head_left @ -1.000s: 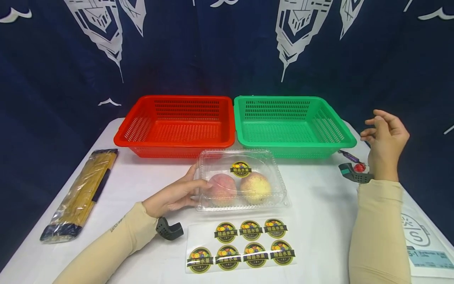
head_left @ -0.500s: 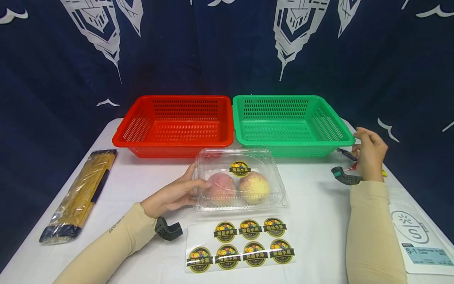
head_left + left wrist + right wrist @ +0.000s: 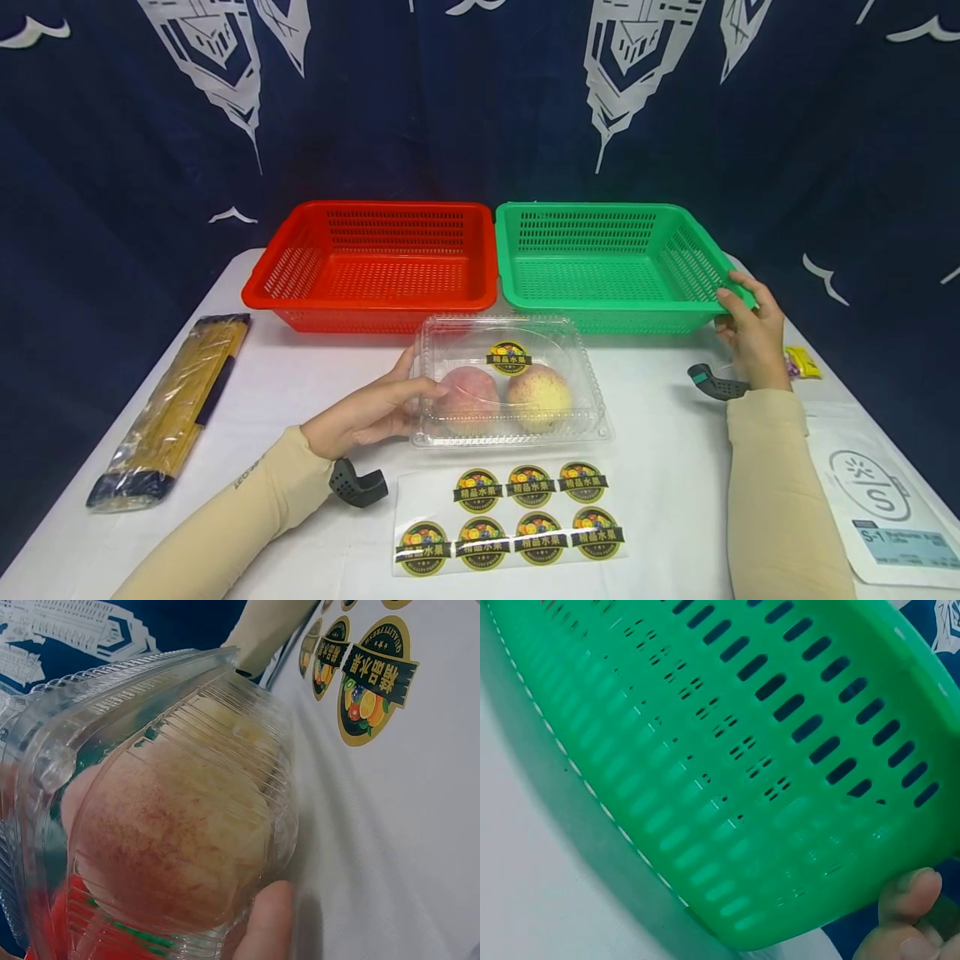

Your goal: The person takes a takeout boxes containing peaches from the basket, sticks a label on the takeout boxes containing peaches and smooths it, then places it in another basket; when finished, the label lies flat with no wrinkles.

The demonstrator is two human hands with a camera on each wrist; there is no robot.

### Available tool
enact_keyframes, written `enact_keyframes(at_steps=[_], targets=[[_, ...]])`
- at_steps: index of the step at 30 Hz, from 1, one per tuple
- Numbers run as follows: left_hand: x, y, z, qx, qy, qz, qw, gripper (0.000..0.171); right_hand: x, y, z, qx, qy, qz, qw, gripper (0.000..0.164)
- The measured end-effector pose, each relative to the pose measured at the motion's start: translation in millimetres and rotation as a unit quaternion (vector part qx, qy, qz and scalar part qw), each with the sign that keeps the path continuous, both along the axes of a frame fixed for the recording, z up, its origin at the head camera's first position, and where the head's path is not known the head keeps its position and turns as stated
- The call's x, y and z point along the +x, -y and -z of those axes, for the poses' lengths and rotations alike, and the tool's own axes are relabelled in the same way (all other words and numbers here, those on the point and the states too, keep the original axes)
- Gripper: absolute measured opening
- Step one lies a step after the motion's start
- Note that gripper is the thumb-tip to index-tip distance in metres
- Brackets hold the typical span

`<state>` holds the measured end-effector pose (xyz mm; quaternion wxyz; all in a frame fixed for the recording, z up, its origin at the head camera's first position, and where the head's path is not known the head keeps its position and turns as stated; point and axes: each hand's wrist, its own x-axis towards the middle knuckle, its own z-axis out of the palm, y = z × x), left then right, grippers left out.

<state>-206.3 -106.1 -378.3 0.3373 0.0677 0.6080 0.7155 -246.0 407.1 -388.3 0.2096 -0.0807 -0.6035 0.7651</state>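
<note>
My left hand (image 3: 371, 414) grips the left side of a clear plastic fruit box (image 3: 585, 358). Two peaches (image 3: 540, 398) show through its lid, which bears a round black-and-gold fruit sticker (image 3: 509, 358). In the left wrist view, a fingertip (image 3: 271, 915) presses near the lower edge of the box, close to one peach (image 3: 172, 832). At the right, my right hand (image 3: 757, 333) holds the front right corner of a green plastic basket (image 3: 600, 317), thumb and forefinger at its rim. The right wrist view shows curled fingers (image 3: 919, 896) beside that corner; their far side is hidden.
A red basket (image 3: 367, 321) stands left of the green one. A sticker sheet (image 3: 517, 525) lies before the box. Plastic-wrapped sticks (image 3: 176, 408) lie at the left. Small wrapped candies (image 3: 802, 362) and a white packet (image 3: 877, 508) lie at the right.
My right hand has come down and leftward from beside the green basket to its front right corner. The small red and purple things there are now covered. My left hand keeps the box still.
</note>
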Motion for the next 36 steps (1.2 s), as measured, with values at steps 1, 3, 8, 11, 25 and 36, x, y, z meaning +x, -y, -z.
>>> enact_keyframes(at_steps=[1, 3, 8, 11, 25, 36], targets=[[0.0, 0, 0.0, 0.003, 0.001, 0.001, 1.0, 0.113, -0.9, 0, 1.6, 0.001, -0.005, 0.0, 1.0, 0.035], [-0.1, 0, 0.3, 0.008, 0.001, 0.002, 1.0, 0.112, -2.0, 1, 3.0, 0.0, -0.01, 0.003, 1.0, 0.034], [0.3, -1, 1.7, 0.008, -0.007, 0.002, 0.9999, 0.112, -3.6, 2, 3.8, -0.01, -0.002, 0.014, 1.0, 0.031], [1.1, -2, 2.5, 0.005, -0.015, 0.001, 0.9999, 0.114, -3.2, 3, 3.4, -0.011, 0.009, 0.021, 1.0, 0.031], [7.2, -1, -2.1, -0.014, -0.035, 0.014, 0.9992, 0.114, -1.8, 5, 2.9, -0.008, 0.008, 0.018, 1.0, 0.031], [18.7, 0, -19.4, -0.016, -0.047, 0.021, 0.9986, 0.109, -4.0, 7, 3.7, -0.009, 0.001, 0.024, 1.0, 0.029]])
